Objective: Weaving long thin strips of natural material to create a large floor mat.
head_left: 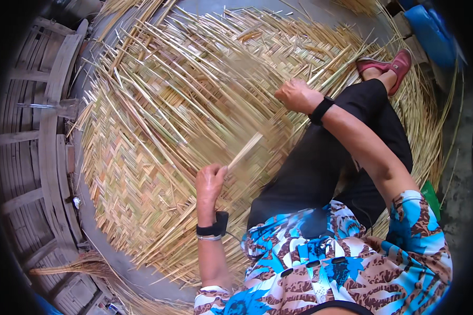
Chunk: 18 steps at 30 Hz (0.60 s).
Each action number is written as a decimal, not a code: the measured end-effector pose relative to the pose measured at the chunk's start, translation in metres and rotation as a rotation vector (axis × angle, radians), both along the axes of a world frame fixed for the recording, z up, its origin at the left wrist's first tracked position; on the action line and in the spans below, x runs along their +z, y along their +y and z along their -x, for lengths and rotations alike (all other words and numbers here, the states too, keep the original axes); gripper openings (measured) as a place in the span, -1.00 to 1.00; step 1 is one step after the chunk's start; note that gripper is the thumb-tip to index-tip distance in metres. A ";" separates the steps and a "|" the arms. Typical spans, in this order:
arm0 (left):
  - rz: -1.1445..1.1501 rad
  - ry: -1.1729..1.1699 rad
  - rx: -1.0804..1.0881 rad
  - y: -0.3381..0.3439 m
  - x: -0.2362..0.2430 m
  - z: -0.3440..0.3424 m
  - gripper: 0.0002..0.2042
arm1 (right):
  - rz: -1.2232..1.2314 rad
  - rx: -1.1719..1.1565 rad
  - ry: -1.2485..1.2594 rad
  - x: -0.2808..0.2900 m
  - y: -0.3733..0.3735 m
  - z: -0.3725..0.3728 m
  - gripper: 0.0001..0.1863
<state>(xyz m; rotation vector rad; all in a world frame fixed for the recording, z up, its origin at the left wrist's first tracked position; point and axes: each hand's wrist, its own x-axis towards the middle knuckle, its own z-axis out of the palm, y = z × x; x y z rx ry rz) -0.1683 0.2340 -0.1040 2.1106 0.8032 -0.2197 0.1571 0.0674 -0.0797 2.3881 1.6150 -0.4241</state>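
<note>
A large round woven mat of pale straw-coloured and greenish strips (122, 178) fills the floor beneath me, with long loose strips lying across its upper part. My left hand (211, 182) pinches a pale flat strip (245, 148) that slants up to the right over the weave. My right hand (296, 96), higher and beside my thigh, is closed; what it grips is hidden among the motion-blurred strips. The strips between both hands are smeared by movement. I sit on the mat's right part, legs in black trousers crossed, with pink shoes (399, 68).
Weathered wooden slatted boards (50, 131) stand along the left, with a straw broom (84, 266) at the lower left. Loose straw (431, 131) lies along the right. A blue plastic object (430, 32) is at the upper right and a green one (430, 199) beside my right elbow.
</note>
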 end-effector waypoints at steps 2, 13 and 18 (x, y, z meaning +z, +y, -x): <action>-0.025 -0.019 0.012 0.004 -0.006 0.010 -0.69 | 0.032 0.025 -0.009 0.000 -0.002 0.006 -0.82; -0.297 -0.117 -0.007 -0.019 -0.012 0.014 -0.71 | 0.426 -0.010 0.105 0.012 0.001 0.040 -0.40; -0.317 -0.101 0.050 -0.020 -0.012 0.016 -0.69 | 0.502 -0.008 0.117 0.015 0.010 0.039 -0.33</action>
